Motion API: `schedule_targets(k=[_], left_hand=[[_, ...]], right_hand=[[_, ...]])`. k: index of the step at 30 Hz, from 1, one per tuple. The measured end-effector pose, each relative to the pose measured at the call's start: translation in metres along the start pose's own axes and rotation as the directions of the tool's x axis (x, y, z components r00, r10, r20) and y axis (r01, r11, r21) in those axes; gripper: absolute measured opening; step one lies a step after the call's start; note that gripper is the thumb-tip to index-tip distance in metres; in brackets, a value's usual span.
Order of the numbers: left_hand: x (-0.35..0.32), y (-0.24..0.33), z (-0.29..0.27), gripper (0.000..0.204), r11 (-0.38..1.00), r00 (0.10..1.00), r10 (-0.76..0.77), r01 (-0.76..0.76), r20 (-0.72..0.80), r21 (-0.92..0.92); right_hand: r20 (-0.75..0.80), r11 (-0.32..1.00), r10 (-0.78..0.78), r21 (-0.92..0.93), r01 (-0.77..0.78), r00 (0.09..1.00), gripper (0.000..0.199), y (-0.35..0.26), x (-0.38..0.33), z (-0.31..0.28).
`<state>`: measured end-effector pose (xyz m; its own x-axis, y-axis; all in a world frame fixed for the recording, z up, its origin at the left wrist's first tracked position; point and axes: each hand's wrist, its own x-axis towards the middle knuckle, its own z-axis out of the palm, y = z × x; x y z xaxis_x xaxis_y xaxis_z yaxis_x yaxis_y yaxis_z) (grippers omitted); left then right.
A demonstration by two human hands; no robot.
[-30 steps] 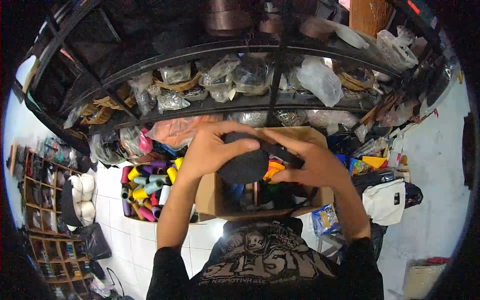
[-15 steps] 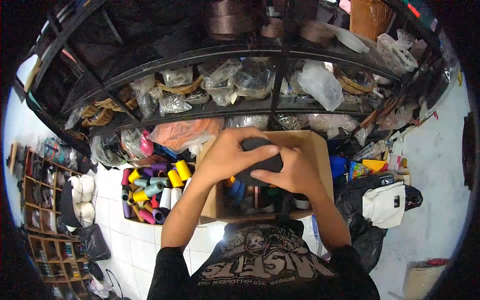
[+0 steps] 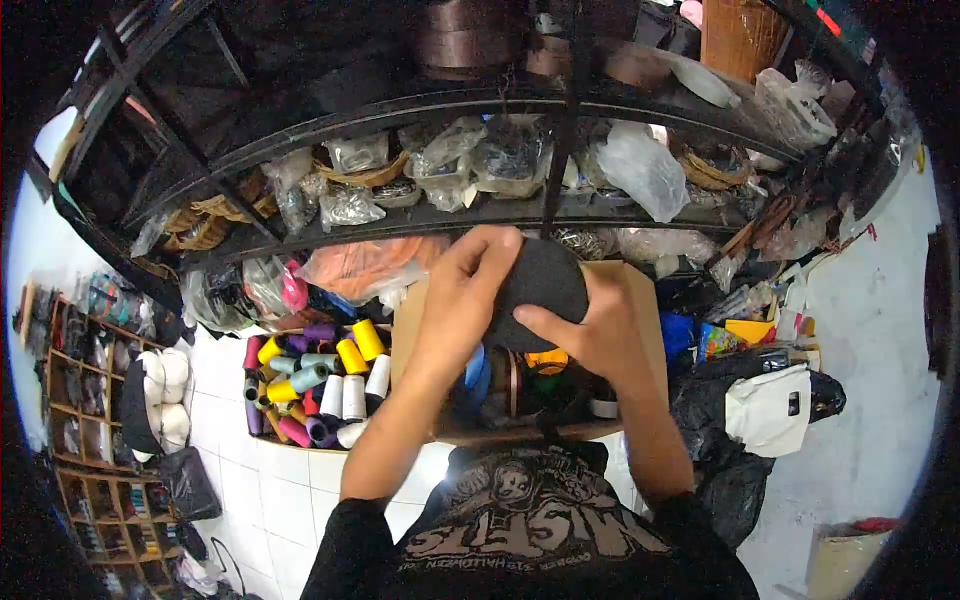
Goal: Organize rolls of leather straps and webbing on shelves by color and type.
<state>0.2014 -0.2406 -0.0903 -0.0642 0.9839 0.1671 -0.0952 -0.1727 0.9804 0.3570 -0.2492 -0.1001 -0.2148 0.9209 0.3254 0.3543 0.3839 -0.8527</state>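
From my remote feed, I see both bare hands clasped around a dark, rounded felt-like object (image 3: 540, 285) held up above an open cardboard box (image 3: 640, 300). The left hand (image 3: 462, 295) wraps it from the left, fingers curled over the top edge; the right hand (image 3: 600, 335) grips from below and the right, thumb pressed across its front face. Both grips are closed firmly on it. The box below holds mixed spools and rolls of tape, partly hidden by the arms. Just left of the box lies a heap of coloured thread cones (image 3: 310, 385) on the white tiled floor (image 3: 270, 480). Behind stands a dark metal shelf (image 3: 400, 215) crowded with clear plastic bags (image 3: 640, 165). A white bag (image 3: 770, 410) rests at right.
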Motion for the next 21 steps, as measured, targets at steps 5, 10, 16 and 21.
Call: schedule_targets(k=[5,10,16,21], left_hand=[[0.006,0.023,-0.006,0.023,0.878,0.900,0.075,-0.264,0.430,0.400],[0.005,0.016,0.003,0.023,0.973,0.985,0.135,-0.152,0.109,0.172],[-0.001,-0.002,0.009,0.029,0.979,0.997,-0.018,0.003,-0.071,-0.203],[0.012,0.028,-0.004,0.027,0.942,0.925,0.137,-0.232,0.354,0.242]], right_hand=[[0.156,0.928,-0.160,-0.312,0.203,0.975,0.049,-0.015,0.002,-0.010],[-0.054,0.999,0.012,-0.049,-0.015,0.998,0.053,-0.012,-0.009,0.006],[-0.193,0.998,0.049,0.052,-0.040,0.980,0.048,-0.014,-0.011,0.012],[0.037,0.994,-0.038,-0.097,0.041,0.999,0.045,0.001,-0.010,0.002]])
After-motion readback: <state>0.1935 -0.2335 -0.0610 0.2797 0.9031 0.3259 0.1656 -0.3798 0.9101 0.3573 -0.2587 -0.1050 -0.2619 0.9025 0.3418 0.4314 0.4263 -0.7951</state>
